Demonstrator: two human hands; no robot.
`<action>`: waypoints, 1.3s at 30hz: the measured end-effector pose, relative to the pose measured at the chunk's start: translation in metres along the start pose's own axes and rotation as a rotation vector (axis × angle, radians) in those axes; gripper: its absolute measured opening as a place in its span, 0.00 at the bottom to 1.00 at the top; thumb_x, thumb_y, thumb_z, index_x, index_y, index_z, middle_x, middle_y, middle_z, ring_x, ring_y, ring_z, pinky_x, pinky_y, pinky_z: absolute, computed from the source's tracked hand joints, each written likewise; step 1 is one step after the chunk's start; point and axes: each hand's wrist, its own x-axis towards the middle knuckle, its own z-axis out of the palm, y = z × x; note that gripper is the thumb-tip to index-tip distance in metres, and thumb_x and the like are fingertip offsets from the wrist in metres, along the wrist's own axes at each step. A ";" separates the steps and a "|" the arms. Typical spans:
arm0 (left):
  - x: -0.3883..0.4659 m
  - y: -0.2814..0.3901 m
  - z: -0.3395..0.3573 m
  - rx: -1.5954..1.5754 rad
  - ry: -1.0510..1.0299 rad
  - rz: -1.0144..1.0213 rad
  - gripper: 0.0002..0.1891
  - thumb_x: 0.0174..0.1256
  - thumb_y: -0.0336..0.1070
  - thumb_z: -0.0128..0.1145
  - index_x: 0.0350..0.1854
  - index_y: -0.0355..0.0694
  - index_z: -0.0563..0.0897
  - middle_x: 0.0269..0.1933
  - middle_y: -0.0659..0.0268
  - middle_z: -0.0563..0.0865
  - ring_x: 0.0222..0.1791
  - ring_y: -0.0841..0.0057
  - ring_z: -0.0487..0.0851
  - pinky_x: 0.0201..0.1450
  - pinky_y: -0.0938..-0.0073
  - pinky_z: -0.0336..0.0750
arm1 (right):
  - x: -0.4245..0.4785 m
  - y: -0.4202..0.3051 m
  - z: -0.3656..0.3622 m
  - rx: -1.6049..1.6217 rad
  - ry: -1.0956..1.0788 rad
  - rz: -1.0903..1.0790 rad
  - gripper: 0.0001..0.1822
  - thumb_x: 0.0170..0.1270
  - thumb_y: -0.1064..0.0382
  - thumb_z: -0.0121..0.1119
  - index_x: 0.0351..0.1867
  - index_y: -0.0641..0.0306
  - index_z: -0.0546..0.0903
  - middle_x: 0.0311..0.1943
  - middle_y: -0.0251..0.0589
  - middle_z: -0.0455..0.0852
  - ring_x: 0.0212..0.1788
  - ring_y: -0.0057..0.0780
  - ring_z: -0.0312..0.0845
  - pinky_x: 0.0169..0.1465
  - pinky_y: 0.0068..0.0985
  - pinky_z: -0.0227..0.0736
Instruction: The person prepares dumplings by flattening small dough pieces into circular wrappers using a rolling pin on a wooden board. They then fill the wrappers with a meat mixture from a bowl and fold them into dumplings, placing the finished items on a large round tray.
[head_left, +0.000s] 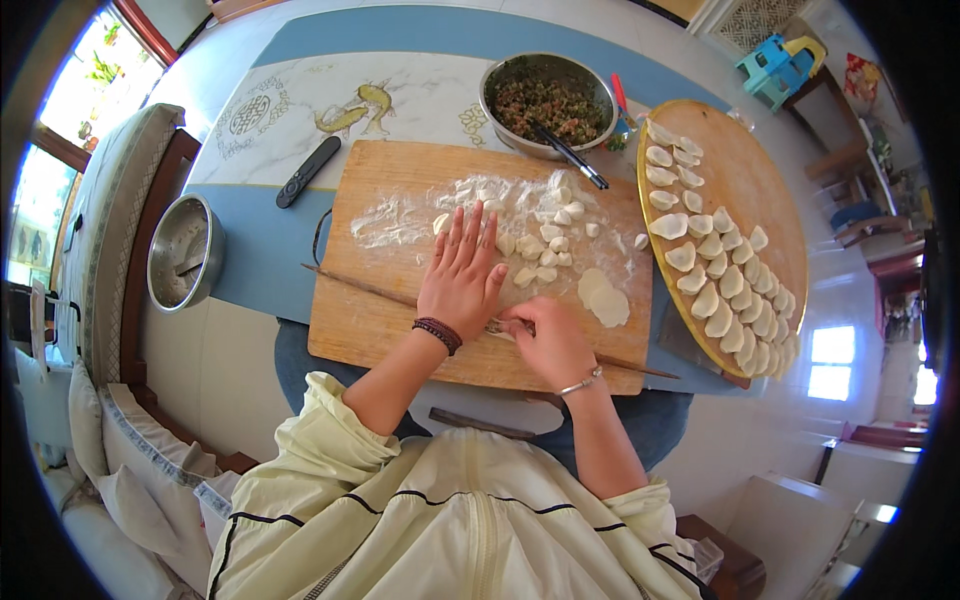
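Observation:
On a floured wooden cutting board (375, 315) my left hand (463, 277) lies with its palm down and fingers spread, over a long thin rolling pin (360, 286). My right hand (551, 337) is curled beside it, its fingers bent at the middle of the pin; a bit of pale dough shows under them, and what exactly they grip is partly hidden. Small dough pieces (551, 232) lie beyond my hands amid loose flour (390, 223). Flat round dough wrappers (606, 300) overlap at the board's right. Folded dumplings (718, 319) fill part of a round wooden tray (742, 150) at the right.
A metal bowl of minced filling (551, 101), with dark chopsticks (574, 156) across its rim, stands behind the board. A black remote control (308, 172) lies on the blue and marbled table cover (247, 217). Another metal bowl (186, 253) stands at the left edge.

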 end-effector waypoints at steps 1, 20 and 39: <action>-0.003 0.000 -0.001 0.002 0.005 0.002 0.36 0.86 0.51 0.37 0.89 0.41 0.53 0.91 0.57 0.49 0.90 0.53 0.45 0.89 0.51 0.42 | 0.005 0.003 0.002 0.047 0.002 0.036 0.11 0.69 0.69 0.68 0.49 0.66 0.91 0.44 0.50 0.93 0.42 0.33 0.89 0.48 0.27 0.81; -0.092 0.011 -0.029 0.056 -0.057 0.018 0.33 0.82 0.49 0.46 0.85 0.43 0.67 0.87 0.55 0.62 0.86 0.52 0.60 0.84 0.49 0.58 | -0.009 0.004 -0.011 0.279 0.064 0.064 0.13 0.75 0.71 0.61 0.57 0.69 0.87 0.49 0.45 0.94 0.49 0.30 0.91 0.56 0.29 0.83; -0.015 0.001 -0.003 0.034 -0.017 -0.007 0.37 0.83 0.50 0.45 0.89 0.44 0.55 0.90 0.57 0.52 0.90 0.54 0.48 0.88 0.51 0.47 | -0.009 -0.008 -0.008 -0.013 0.090 0.030 0.04 0.67 0.66 0.70 0.40 0.62 0.90 0.39 0.47 0.90 0.42 0.46 0.86 0.46 0.39 0.81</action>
